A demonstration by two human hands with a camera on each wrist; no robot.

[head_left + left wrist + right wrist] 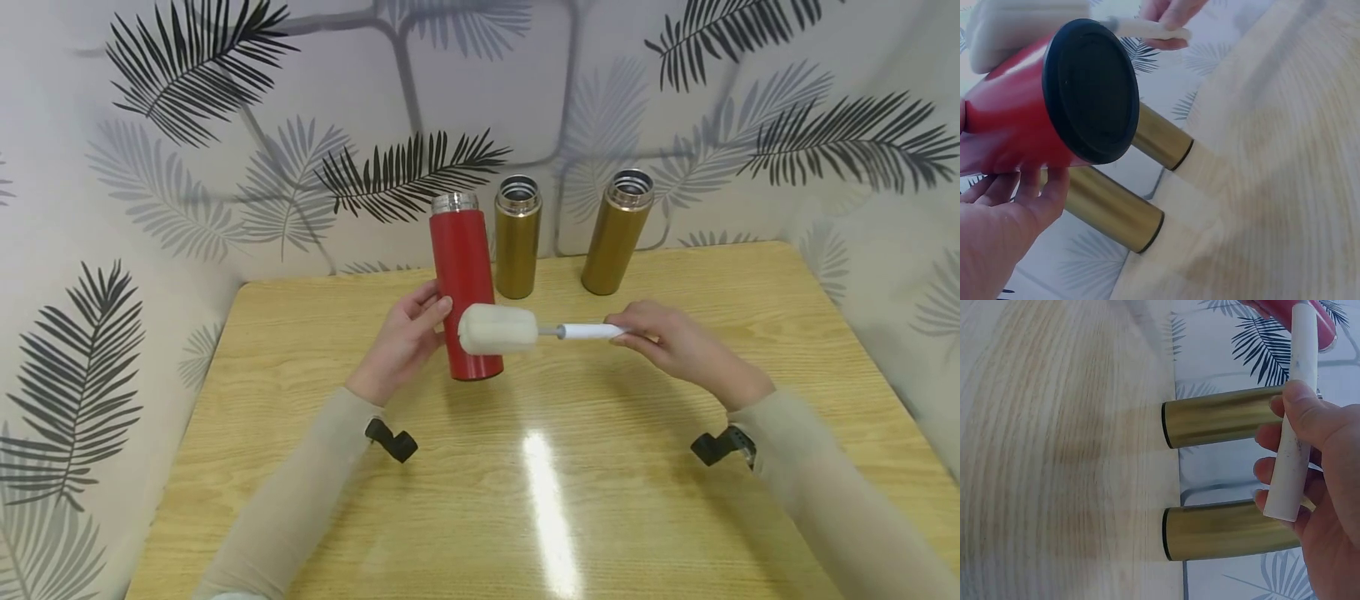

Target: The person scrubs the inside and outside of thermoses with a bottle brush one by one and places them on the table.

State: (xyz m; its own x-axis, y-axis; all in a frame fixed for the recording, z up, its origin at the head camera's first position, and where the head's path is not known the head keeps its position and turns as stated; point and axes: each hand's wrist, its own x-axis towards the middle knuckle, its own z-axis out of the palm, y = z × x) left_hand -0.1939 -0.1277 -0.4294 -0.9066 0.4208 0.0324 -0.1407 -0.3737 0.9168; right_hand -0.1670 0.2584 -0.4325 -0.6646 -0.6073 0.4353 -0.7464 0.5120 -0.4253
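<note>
A red thermos flask with an uncapped metal mouth is gripped by my left hand, its black base held up off the table. My right hand grips the white handle of a bottle brush. The brush's cream sponge head lies across the front of the flask's lower part in the head view; whether they touch I cannot tell. In the left wrist view my left fingers curl round the flask's side. The handle's end sticks out past my right fingers.
Two gold flasks without lids, one behind the red flask and one farther right, stand along the back of the wooden table. Behind them rises a wall covering with leaf prints. A bright light reflection crosses the table's middle.
</note>
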